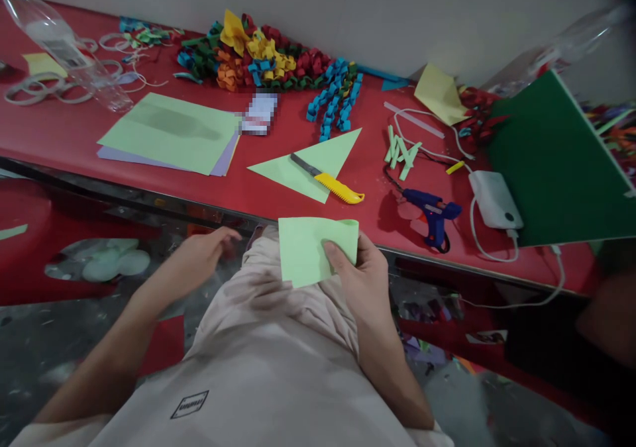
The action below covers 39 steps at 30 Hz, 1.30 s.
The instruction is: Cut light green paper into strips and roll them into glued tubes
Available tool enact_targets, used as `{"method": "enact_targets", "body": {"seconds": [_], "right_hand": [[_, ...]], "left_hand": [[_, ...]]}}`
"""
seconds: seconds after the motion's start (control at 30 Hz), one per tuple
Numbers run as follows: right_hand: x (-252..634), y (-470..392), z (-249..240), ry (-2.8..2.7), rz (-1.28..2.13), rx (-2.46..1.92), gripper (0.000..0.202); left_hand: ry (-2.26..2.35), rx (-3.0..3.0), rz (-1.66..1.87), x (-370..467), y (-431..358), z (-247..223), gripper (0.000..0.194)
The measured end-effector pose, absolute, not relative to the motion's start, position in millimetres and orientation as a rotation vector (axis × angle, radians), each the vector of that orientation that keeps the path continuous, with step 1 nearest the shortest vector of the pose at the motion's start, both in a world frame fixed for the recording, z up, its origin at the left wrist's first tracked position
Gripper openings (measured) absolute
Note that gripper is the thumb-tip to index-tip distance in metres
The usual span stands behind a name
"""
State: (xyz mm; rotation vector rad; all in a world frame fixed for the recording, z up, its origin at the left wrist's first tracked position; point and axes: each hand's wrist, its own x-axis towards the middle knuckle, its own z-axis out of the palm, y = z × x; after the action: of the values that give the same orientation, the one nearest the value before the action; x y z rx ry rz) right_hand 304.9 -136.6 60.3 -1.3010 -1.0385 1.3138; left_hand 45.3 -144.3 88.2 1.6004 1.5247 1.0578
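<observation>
A folded light green paper [305, 251] is pinched in my right hand [360, 265], thumb on its face and fingers behind. My left hand [211, 251] is off to the left over my lap, apart from the paper; its fingers are blurred and what they hold, if anything, is too small to tell. Beyond the paper, on the red table [199, 192], lies a light green triangle of paper [335, 159] with a yellow box cutter [340, 187] across it. Green strips [402, 152] lie to the right, near a blue glue gun [432, 212].
Stacked paper sheets [169, 129] lie at the left beside a clear bottle [64, 53]. Colourful paper chains [268, 56] line the wall. A white power bank [495, 198] with cables sits before a large green board [551, 162]. Part of a person shows at the right edge.
</observation>
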Motion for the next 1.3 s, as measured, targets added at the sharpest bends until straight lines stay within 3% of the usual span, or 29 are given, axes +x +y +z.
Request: {"method": "enact_targets", "body": {"seconds": [0.3, 0.77, 1.3], "right_hand": [[296, -137, 63, -0.987, 1.26, -1.316, 0.029], [304, -137, 58, -0.979, 1.195, -1.326, 0.029], [317, -127, 46, -1.027, 1.138, -1.401, 0.024]], "left_hand": [[1.42, 1.242, 1.0, 121, -135, 82, 0.035], [1.489, 1.084, 1.142, 130, -135, 85, 0.026], [1.674, 1.225, 1.073, 115, -134, 69, 0.034]]}}
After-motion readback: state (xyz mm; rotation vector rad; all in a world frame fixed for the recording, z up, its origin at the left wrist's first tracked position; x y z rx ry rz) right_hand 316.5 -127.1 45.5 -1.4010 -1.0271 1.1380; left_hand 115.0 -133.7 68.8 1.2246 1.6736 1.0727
